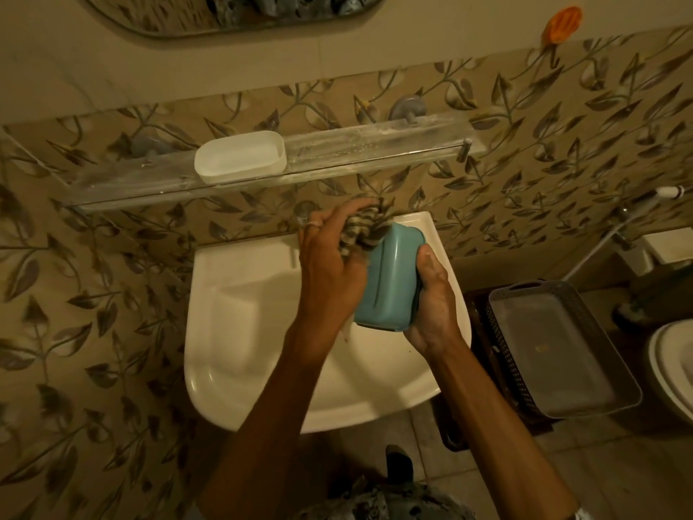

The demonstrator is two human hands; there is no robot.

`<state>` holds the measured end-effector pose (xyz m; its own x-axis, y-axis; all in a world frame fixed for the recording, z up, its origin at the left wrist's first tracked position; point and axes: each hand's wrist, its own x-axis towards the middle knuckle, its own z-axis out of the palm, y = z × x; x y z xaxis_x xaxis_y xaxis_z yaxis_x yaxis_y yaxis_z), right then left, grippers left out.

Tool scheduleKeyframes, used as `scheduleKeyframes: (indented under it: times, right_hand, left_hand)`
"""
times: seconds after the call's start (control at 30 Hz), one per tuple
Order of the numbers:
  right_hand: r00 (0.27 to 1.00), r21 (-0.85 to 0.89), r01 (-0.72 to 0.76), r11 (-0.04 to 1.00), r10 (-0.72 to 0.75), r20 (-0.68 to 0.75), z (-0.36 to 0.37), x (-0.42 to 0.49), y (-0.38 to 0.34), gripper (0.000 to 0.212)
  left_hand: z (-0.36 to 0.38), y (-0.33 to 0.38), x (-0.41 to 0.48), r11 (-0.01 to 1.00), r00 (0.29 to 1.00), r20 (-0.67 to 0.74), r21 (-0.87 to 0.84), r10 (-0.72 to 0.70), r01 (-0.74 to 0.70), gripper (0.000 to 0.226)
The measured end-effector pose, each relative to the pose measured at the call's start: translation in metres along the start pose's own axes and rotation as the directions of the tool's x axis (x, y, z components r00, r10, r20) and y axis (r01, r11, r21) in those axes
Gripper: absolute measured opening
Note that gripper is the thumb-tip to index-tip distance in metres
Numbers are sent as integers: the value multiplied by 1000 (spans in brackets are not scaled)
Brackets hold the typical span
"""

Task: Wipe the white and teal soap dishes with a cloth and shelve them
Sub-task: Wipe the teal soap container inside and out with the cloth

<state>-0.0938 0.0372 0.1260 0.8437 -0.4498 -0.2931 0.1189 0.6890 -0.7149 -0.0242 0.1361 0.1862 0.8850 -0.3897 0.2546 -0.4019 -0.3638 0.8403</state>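
Observation:
The teal soap dish (390, 279) is held above the white sink (240, 332), turned so its underside faces me. My right hand (431, 302) grips its right edge, thumb up along the side. My left hand (330, 264) holds a bunched striped cloth (365, 228) against the dish's upper left end. The white soap dish (240, 155) stands on the glass shelf (375, 144) on the wall above the sink, left of middle.
A grey plastic basket (558, 347) sits on a dark stand to the right of the sink. A toilet rim (671, 365) shows at the far right. An orange hook (562, 24) hangs on the wall above. A mirror edge (225, 16) is at the top.

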Motion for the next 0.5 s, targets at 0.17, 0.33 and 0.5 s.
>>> scheduleKeyframes:
  times: [0.17, 0.33, 0.5]
  right_hand:
    - [999, 64, 6, 998, -3, -51, -8, 0, -2, 39]
    - [994, 66, 37, 997, -30, -107, -13, 2, -14, 58]
    - [995, 110, 54, 992, -44, -94, -15, 8, -28, 52]
  left_hand:
    - [-6, -17, -29, 989, 992, 76, -102, -100, 108, 52]
    - [-9, -22, -83, 988, 977, 209, -145, -28, 60, 62]
    - [-24, -22, -99, 908, 912, 398, -341, -96, 244, 49]
